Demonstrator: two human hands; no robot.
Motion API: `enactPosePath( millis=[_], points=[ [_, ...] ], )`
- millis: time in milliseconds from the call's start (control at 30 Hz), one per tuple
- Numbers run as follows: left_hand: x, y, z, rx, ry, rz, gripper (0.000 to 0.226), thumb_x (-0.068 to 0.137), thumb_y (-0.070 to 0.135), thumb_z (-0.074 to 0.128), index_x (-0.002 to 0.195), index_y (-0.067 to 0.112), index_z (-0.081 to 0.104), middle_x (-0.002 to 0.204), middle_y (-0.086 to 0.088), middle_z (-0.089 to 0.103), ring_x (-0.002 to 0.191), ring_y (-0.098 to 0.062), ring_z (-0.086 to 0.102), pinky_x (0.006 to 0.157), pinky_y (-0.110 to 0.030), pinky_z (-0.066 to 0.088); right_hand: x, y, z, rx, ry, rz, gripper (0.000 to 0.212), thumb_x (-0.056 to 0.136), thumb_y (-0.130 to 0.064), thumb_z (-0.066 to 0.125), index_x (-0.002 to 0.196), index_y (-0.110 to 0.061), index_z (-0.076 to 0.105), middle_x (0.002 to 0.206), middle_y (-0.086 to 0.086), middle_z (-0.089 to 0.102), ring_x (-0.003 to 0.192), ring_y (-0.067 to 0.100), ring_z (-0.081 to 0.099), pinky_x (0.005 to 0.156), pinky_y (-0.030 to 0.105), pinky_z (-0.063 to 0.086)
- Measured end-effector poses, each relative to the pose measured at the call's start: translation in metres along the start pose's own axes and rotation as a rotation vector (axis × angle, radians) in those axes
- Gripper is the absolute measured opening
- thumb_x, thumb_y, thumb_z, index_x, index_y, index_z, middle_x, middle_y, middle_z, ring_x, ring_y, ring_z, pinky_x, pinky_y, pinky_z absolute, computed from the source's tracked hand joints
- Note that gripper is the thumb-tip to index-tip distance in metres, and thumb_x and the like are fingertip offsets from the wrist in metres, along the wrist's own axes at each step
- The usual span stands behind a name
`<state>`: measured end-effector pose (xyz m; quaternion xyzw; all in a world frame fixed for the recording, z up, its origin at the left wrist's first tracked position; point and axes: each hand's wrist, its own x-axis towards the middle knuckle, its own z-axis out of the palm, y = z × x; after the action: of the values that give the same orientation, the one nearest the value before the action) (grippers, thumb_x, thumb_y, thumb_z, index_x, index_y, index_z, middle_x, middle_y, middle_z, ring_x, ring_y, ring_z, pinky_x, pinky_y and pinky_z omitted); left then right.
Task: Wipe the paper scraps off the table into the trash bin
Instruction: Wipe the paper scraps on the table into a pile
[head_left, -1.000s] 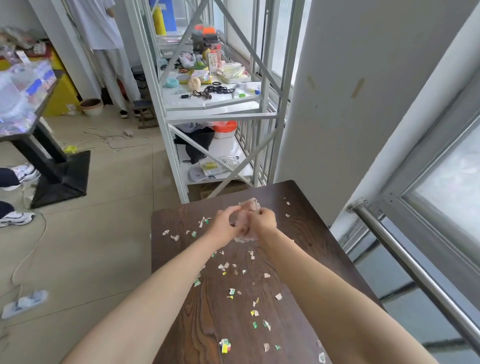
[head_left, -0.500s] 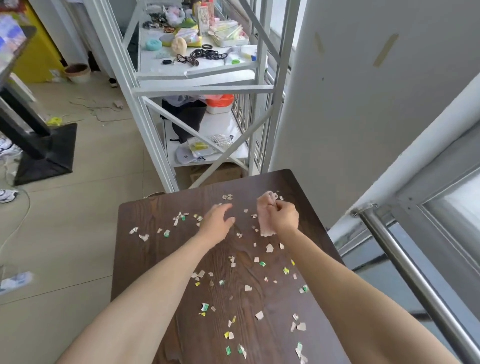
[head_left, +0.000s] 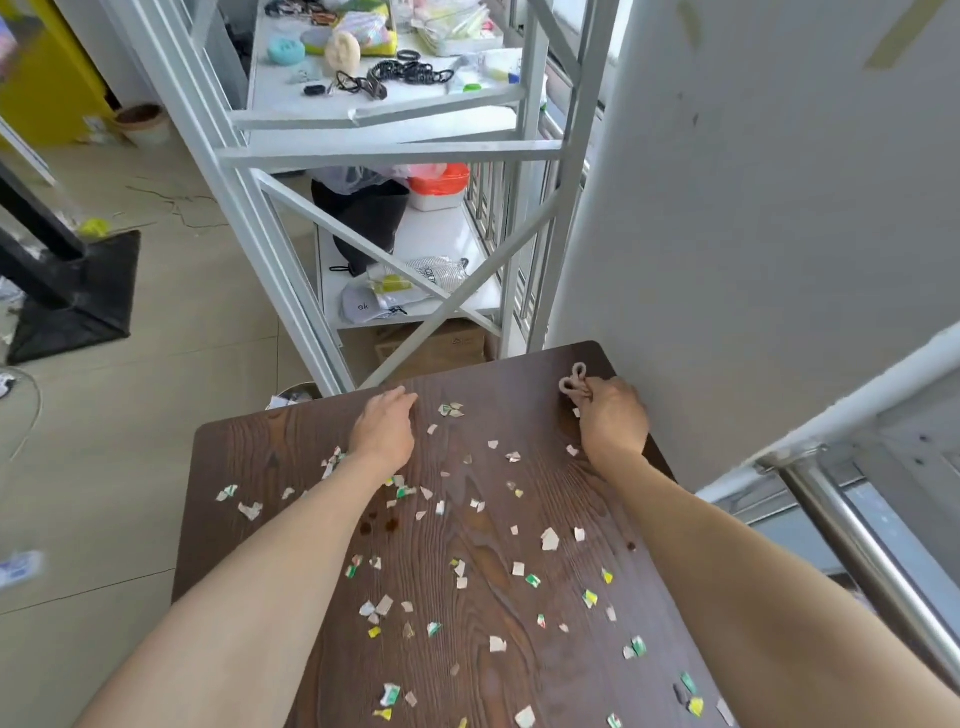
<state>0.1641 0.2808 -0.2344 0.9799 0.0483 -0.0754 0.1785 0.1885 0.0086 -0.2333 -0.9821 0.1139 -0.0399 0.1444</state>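
Note:
Several white, green and yellow paper scraps (head_left: 460, 569) lie scattered over the dark wooden table (head_left: 249, 447). My right hand (head_left: 610, 421) is at the table's far right corner, shut on a folded pinkish-beige cloth (head_left: 571, 384) that touches the tabletop. My left hand (head_left: 384, 428) rests flat near the far edge with its fingers together and nothing in it. The rim of a trash bin (head_left: 293, 395) with white paper inside shows on the floor just past the table's far edge, mostly hidden by the table.
A white metal shelf rack (head_left: 363, 150) full of clutter stands just beyond the table. A grey wall (head_left: 753, 208) bounds the right side, with a steel rail (head_left: 857, 551) below it. Tiled floor (head_left: 130, 415) lies to the left, with a black table base (head_left: 78, 301) farther off.
My hands have separated: the right one carried the cloth to the far right corner, and the left one moved toward the far edge. The view tilted down, showing more of the table.

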Motion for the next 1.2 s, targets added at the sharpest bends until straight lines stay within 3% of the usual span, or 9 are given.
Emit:
enactPosePath(
  millis=[100, 200, 433, 567, 667, 800, 967, 1067, 1200],
  points=[
    [0.004, -0.003, 0.005, 0.038, 0.065, 0.016, 0.053, 0.091, -0.002, 0.044, 0.141, 0.016, 0.044, 0.151, -0.002, 0.037, 0.138, -0.024, 0.033, 0.112, -0.038, 0.030, -0.010, -0.004, 0.014, 0.023, -0.004, -0.003, 0.040, 0.085, -0.005, 0.057, 0.124, -0.016, 0.058, 0.111, 0.016, 0.055, 0.099, 0.035, 0.051, 0.073, 0.040, 0.045],
    [0.005, -0.005, 0.006, 0.042, 0.085, 0.026, 0.053, 0.090, -0.003, 0.047, 0.139, 0.017, 0.046, 0.150, -0.001, 0.040, 0.136, -0.025, 0.035, 0.111, -0.039, 0.032, -0.029, -0.012, 0.021, 0.101, 0.024, -0.024, 0.054, 0.078, 0.004, 0.058, 0.126, -0.019, 0.058, 0.105, 0.015, 0.057, 0.091, 0.035, 0.051, 0.064, 0.037, 0.042],
    [0.002, -0.010, 0.004, 0.021, 0.067, 0.049, 0.049, 0.093, 0.004, 0.048, 0.139, 0.020, 0.046, 0.150, 0.002, 0.040, 0.137, -0.022, 0.035, 0.111, -0.037, 0.034, -0.127, -0.080, 0.036, 0.174, -0.047, -0.273, 0.055, 0.064, 0.004, 0.064, 0.111, -0.025, 0.064, 0.079, 0.005, 0.059, 0.066, 0.026, 0.055, 0.050, 0.030, 0.041],
    [0.001, -0.018, 0.001, -0.008, 0.014, 0.065, 0.050, 0.093, 0.009, 0.051, 0.141, 0.022, 0.044, 0.152, 0.005, 0.036, 0.139, -0.020, 0.032, 0.115, -0.036, 0.030, -0.141, -0.095, 0.035, 0.325, -0.171, -0.453, 0.040, 0.081, 0.000, 0.058, 0.115, -0.020, 0.065, 0.084, 0.004, 0.058, 0.072, 0.025, 0.056, 0.056, 0.033, 0.049],
    [0.001, -0.025, 0.000, -0.045, -0.001, 0.088, 0.050, 0.093, 0.010, 0.052, 0.141, 0.023, 0.043, 0.153, 0.007, 0.034, 0.141, -0.018, 0.030, 0.117, -0.036, 0.027, -0.102, -0.091, 0.020, 0.339, -0.075, -0.449, 0.022, 0.087, -0.007, 0.061, 0.107, -0.015, 0.068, 0.087, 0.004, 0.060, 0.075, 0.021, 0.057, 0.057, 0.030, 0.048],
    [0.003, -0.035, -0.002, -0.082, 0.005, 0.126, 0.051, 0.093, 0.005, 0.051, 0.140, 0.024, 0.045, 0.152, 0.009, 0.035, 0.141, -0.016, 0.030, 0.117, -0.034, 0.025, -0.033, -0.097, 0.019, 0.252, 0.005, -0.330, 0.029, 0.089, -0.007, 0.054, 0.115, -0.012, 0.065, 0.099, 0.011, 0.058, 0.088, 0.030, 0.054, 0.063, 0.037, 0.046],
    [0.005, -0.040, 0.001, -0.116, 0.012, 0.135, 0.053, 0.093, 0.004, 0.051, 0.140, 0.026, 0.044, 0.152, 0.011, 0.035, 0.142, -0.014, 0.028, 0.117, -0.034, 0.025, -0.016, -0.123, 0.042, 0.159, -0.128, -0.334, 0.041, 0.088, -0.001, 0.048, 0.121, -0.021, 0.061, 0.105, 0.011, 0.055, 0.100, 0.032, 0.050, 0.074, 0.039, 0.045],
    [0.006, -0.041, -0.001, -0.118, -0.011, 0.144, 0.054, 0.092, 0.002, 0.050, 0.141, 0.024, 0.044, 0.153, 0.010, 0.034, 0.142, -0.015, 0.028, 0.117, -0.033, 0.024, -0.050, -0.133, 0.049, 0.191, -0.127, -0.397, 0.044, 0.086, 0.002, 0.050, 0.122, -0.022, 0.058, 0.097, 0.011, 0.056, 0.090, 0.030, 0.050, 0.064, 0.034, 0.037],
    [0.007, -0.043, -0.005, -0.133, -0.035, 0.155, 0.055, 0.091, -0.002, 0.049, 0.140, 0.023, 0.045, 0.152, 0.009, 0.035, 0.141, -0.016, 0.029, 0.117, -0.035, 0.027, -0.110, -0.132, 0.051, 0.246, -0.114, -0.510, 0.055, 0.069, 0.013, 0.065, 0.112, -0.020, 0.066, 0.079, 0.006, 0.059, 0.071, 0.024, 0.051, 0.055, 0.031, 0.040]
  ],
)
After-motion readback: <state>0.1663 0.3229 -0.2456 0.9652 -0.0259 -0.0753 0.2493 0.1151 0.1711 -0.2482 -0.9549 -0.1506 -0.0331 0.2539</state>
